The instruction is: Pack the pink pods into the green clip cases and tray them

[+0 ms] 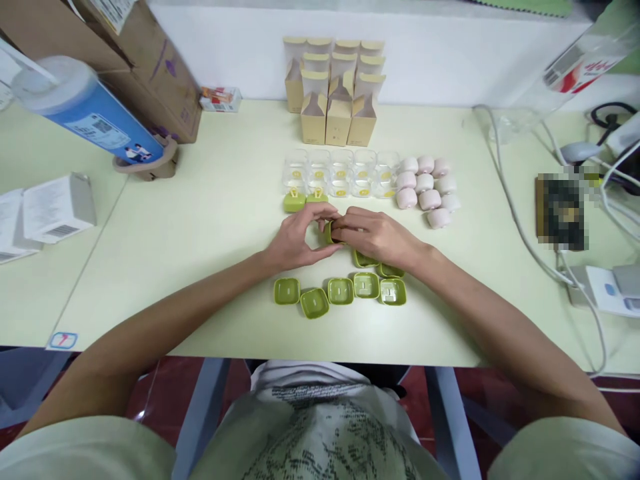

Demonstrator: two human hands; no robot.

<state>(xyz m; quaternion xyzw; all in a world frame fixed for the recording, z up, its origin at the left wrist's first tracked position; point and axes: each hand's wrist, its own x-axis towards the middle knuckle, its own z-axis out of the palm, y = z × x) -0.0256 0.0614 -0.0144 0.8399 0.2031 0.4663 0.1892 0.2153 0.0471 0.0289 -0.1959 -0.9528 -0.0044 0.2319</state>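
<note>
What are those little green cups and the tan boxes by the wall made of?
Green cups: probably hard plastic, glossy, since light glints inside them, though glazed ceramic could look similar. Tan boxes: likely thin cardboard, matte, with crisp folds and no shine.

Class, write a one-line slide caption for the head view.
Both hands meet at a green cup, clear cases beyond, a row of cups nearer.
</note>
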